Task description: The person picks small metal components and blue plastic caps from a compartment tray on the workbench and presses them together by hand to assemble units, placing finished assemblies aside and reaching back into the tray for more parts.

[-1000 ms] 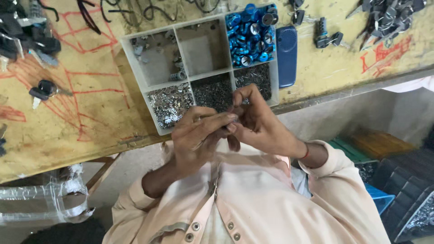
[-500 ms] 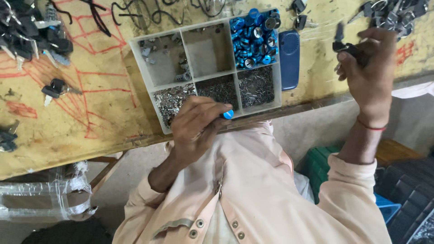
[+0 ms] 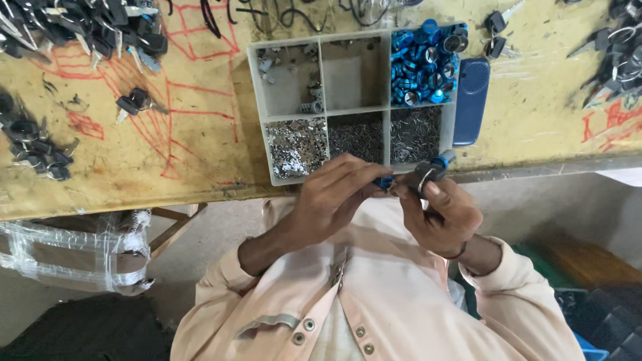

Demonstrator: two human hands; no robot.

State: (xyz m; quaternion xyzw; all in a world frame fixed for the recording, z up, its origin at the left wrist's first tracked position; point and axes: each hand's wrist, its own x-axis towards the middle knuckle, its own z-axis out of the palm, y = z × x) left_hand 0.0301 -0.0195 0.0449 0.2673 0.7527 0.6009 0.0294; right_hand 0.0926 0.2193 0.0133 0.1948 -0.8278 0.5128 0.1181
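Head view only: left hand [image 3: 334, 197] curled, fingertips pinching a small blue cap [image 3: 384, 181]. Right hand [image 3: 441, 210] closed around a dark lock cylinder [image 3: 428, 172], probably gripped to steady it. Cap sits just beside the cylinder, both held close over the bench edge, near the grey compartment tray [image 3: 252, 87] of parts.

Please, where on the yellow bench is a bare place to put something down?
Bare bench lies between the key pile at the left edge and the grey compartment tray, and between the blue phone and the keys at the right. The far edge is crowded with keys and black cables.
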